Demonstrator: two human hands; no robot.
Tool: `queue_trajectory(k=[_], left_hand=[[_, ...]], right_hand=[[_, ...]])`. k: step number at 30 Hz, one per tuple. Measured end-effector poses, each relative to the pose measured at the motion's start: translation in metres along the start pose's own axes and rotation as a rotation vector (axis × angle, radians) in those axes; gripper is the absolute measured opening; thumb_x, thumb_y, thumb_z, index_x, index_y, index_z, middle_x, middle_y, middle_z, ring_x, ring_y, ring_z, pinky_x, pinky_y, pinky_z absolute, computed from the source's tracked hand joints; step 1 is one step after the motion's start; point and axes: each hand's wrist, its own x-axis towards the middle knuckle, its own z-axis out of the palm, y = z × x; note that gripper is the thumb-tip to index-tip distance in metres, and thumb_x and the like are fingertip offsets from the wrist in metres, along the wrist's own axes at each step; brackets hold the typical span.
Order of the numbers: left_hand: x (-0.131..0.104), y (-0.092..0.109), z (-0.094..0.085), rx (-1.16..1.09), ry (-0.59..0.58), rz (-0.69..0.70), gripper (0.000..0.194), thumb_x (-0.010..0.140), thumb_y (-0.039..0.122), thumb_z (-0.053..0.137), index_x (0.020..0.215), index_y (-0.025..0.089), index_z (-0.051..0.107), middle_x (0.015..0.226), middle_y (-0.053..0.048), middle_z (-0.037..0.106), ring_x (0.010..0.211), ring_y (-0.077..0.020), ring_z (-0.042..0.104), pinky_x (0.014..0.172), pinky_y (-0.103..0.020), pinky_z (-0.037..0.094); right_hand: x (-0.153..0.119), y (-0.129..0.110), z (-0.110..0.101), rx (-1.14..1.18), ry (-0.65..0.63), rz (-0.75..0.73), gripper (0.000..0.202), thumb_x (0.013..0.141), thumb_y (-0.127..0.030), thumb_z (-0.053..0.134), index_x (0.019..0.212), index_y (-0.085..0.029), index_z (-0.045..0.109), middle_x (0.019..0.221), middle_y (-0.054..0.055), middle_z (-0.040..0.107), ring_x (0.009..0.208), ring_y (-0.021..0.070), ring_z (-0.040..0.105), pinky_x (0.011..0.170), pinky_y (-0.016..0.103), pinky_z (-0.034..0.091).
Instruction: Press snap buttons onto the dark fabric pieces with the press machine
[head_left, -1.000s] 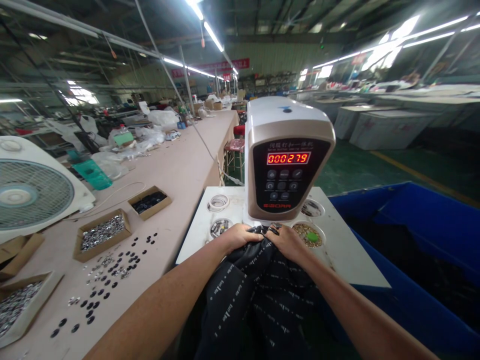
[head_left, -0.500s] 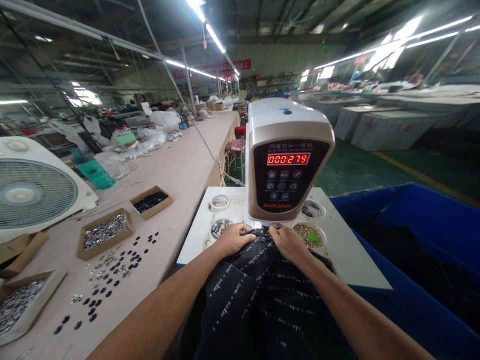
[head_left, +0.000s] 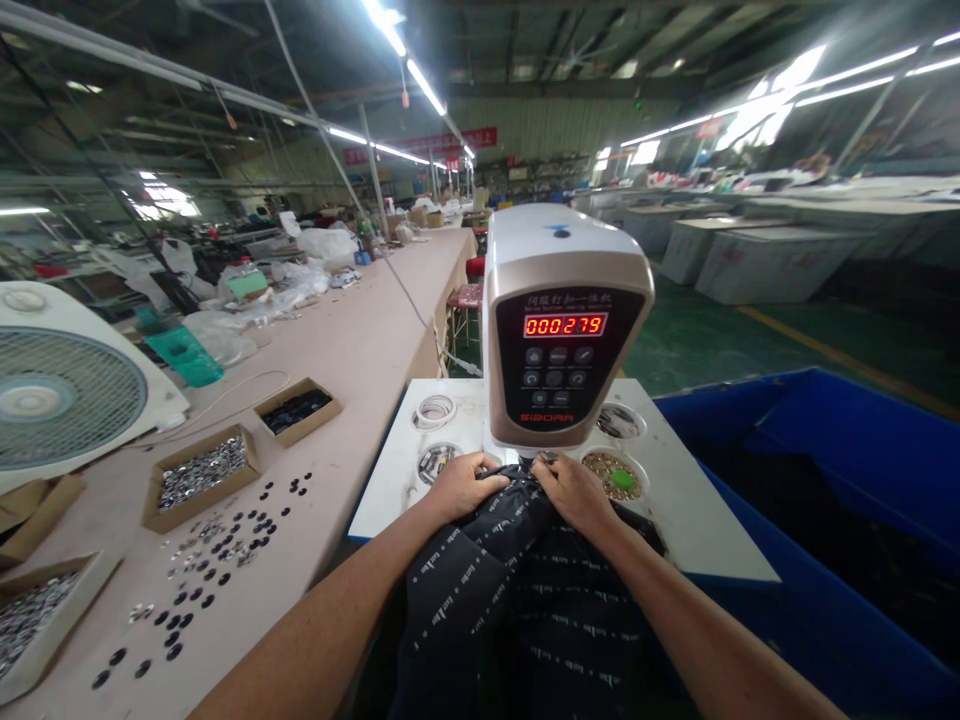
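Black fabric with rows of small white print hangs from under the head of a button machine, whose red display reads 000279. My left hand pinches the fabric's top edge, left of the machine's working point. On the right, my right hand grips the same edge close below the machine head. The fingertips of both hands are partly hidden in the folds. The white machine table holds round wells, one with small brass-coloured pieces and a green object.
On the long table at the left are cardboard boxes of metal pieces, a box of dark pieces, scattered black discs, a fan and a teal bottle. A blue bin with dark fabric stands right.
The view has shifted slightly, so the machine sits a little further left and lower. Both hands still hold the fabric at nearly the same place. The display is unchanged.
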Motion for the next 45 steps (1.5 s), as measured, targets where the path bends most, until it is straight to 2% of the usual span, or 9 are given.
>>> queue_trajectory(k=[4,12,30,36,45], left_hand=[[-0.001,0.002,0.0,0.003,0.004,-0.007,0.024,0.077,0.042,0.068,0.087,0.02,0.069,0.083,0.0,0.071,0.08,-0.0181,0.062,0.073,-0.028,0.042],[0.001,-0.001,0.001,0.016,0.019,-0.003,0.024,0.077,0.042,0.069,0.086,0.02,0.07,0.085,0.0,0.072,0.081,-0.0181,0.062,0.074,-0.029,0.042],[-0.001,-0.001,0.001,0.013,0.015,-0.014,0.026,0.078,0.044,0.068,0.087,0.019,0.071,0.084,0.0,0.072,0.08,-0.018,0.062,0.073,-0.028,0.043],[-0.001,-0.001,0.003,0.007,0.021,-0.018,0.026,0.078,0.043,0.068,0.087,0.018,0.071,0.082,-0.001,0.072,0.079,-0.018,0.063,0.072,-0.028,0.043],[-0.017,0.008,0.004,0.0,0.099,-0.02,0.028,0.079,0.044,0.069,0.089,0.019,0.07,0.081,0.0,0.07,0.078,-0.018,0.062,0.073,-0.029,0.042]], right_hand=[[0.001,0.0,-0.001,0.018,0.0,-0.007,0.03,0.1,-0.037,0.046,0.086,-0.021,0.068,0.084,0.006,0.076,0.081,0.0212,0.069,0.067,0.028,0.037],[0.0,0.002,0.0,0.024,-0.003,-0.01,0.032,0.1,-0.038,0.045,0.083,-0.021,0.065,0.084,0.006,0.075,0.08,0.0209,0.068,0.067,0.028,0.035],[0.0,0.001,-0.002,0.05,-0.017,0.014,0.029,0.1,-0.038,0.044,0.09,-0.021,0.065,0.086,0.007,0.077,0.084,0.0227,0.07,0.068,0.028,0.036],[-0.001,-0.001,-0.004,0.078,-0.008,0.02,0.028,0.1,-0.036,0.044,0.086,-0.021,0.063,0.084,0.006,0.076,0.081,0.0209,0.069,0.068,0.028,0.036],[-0.009,-0.011,-0.011,0.19,0.063,0.013,0.03,0.099,-0.04,0.043,0.077,-0.024,0.055,0.074,0.003,0.07,0.072,0.0207,0.065,0.066,0.028,0.037]])
